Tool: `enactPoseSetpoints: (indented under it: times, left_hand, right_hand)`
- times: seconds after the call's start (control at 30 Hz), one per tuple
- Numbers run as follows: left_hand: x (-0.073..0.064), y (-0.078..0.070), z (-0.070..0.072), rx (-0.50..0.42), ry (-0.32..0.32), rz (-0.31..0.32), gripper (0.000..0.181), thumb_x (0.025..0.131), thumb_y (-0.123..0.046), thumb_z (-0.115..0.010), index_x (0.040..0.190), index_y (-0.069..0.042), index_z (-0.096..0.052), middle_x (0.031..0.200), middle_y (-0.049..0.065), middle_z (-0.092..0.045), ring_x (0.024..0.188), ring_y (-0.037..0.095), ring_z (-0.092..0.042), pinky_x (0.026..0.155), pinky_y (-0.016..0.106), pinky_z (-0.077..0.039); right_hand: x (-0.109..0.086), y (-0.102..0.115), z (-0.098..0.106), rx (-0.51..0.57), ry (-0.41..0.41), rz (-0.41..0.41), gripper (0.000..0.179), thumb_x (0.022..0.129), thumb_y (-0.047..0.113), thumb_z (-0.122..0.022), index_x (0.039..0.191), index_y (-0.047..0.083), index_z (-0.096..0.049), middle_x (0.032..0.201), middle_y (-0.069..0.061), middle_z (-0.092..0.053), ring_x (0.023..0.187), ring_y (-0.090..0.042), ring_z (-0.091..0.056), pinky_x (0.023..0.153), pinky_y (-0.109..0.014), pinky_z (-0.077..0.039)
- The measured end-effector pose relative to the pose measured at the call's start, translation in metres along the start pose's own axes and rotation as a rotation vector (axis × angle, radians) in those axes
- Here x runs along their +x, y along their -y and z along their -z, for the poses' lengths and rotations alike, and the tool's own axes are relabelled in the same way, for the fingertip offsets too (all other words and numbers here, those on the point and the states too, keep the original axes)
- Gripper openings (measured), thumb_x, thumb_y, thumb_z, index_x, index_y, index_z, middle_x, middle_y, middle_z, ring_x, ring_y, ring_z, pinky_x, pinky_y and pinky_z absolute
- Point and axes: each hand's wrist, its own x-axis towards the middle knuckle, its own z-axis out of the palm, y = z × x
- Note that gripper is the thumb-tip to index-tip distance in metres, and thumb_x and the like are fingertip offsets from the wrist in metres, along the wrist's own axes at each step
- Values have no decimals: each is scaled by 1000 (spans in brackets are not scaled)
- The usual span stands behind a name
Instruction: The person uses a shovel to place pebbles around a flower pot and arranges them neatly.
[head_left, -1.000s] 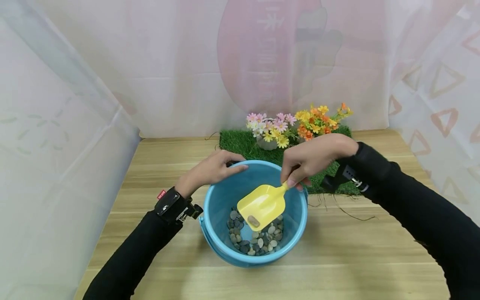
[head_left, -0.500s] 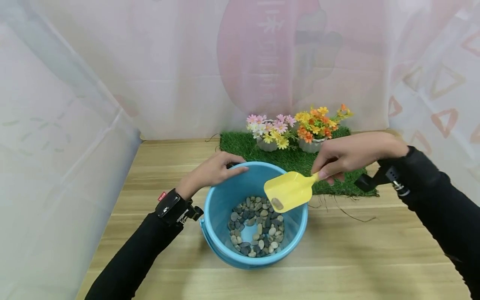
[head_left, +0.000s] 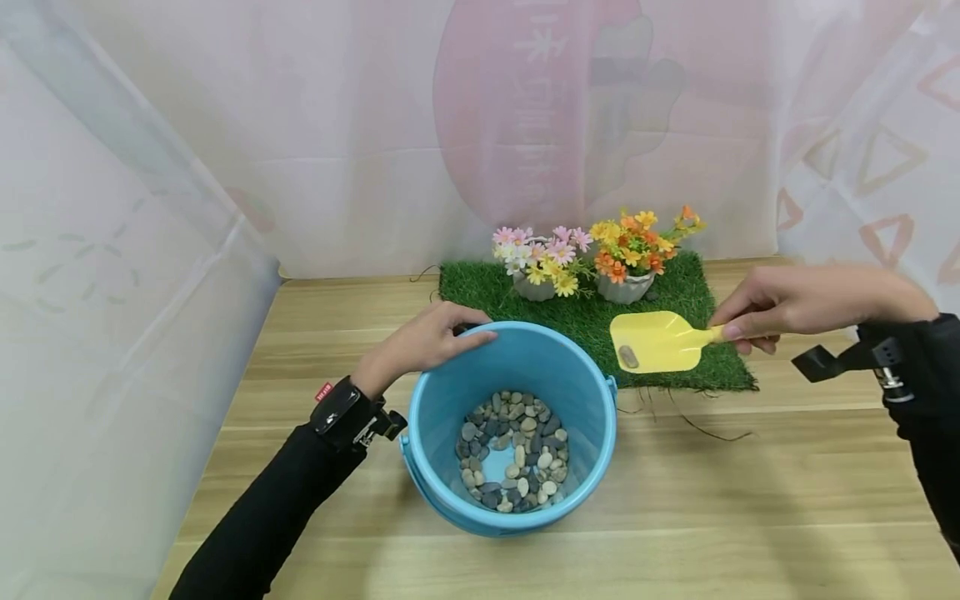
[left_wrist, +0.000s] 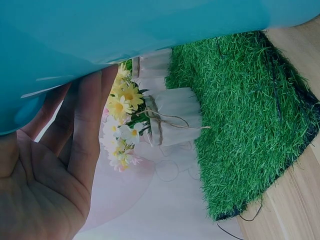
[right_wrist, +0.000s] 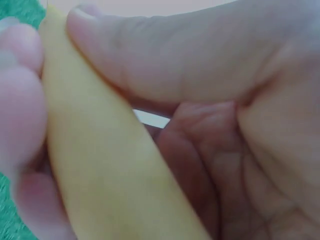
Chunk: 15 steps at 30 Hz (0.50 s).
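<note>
blue, round plastic bucket (head_left: 581,417) with grey and tan pebbles (head_left: 547,458) inside is pinched at its rim by thumb and fingers of the left hand (head_left: 423,342). a yellow plastic scoop (head_left: 663,337), bearing one oval brown pebble (head_left: 627,357), is pinched at its handle by the right hand (head_left: 810,302); it has been shifted from the bucket to over the green artificial-grass mat (head_left: 585,313), laid on a wood-grain table (head_left: 720,492) before white printed cloth (head_left: 352,150).

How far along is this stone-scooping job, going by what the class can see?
Done: one stone lies on the yellow shovel, outside the blue bucket. In hand: the right hand holds the shovel over the grass mat; the left hand grips the bucket's rim. Left: the stone is not yet tipped out, perhaps onto the mat, and many pebbles lie in the bucket.
</note>
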Motion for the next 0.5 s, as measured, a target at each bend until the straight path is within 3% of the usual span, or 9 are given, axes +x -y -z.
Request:
enactPoseSetpoints:
  times: [0.2,0.37,0.5]
  left_hand:
    - [1,-1,0,0,4,7,26,96,-37,-49,106,-20,-66,85,-10,-64,66,5,-58,61,30,-48]
    - [1,-1,0,-2,5,10,27,96,-37,-49,107,-19,-66,85,-10,-64,65,5,-57,60,30,-47]
    - [1,-1,0,1,2,9,28,96,-38,-49,107,-19,-66,86,-10,-64,66,4,-58,61,29,-48]
  right_hand:
    - [-22,-35,-12,119,-55,-44,24,98,5,-44,94,17,-65,68,-2,-55,53,-20,-49,50,-29,-45]
    - [-34,-64,-23,187,-107,-73,23,98,6,-44,87,13,-63,64,-6,-50,50,-18,-44,48,-29,-41]
    - [-40,-84,-30,236,-147,-119,23,98,8,-43,89,10,-64,63,-10,-50,48,-22,-39,43,-29,-37]
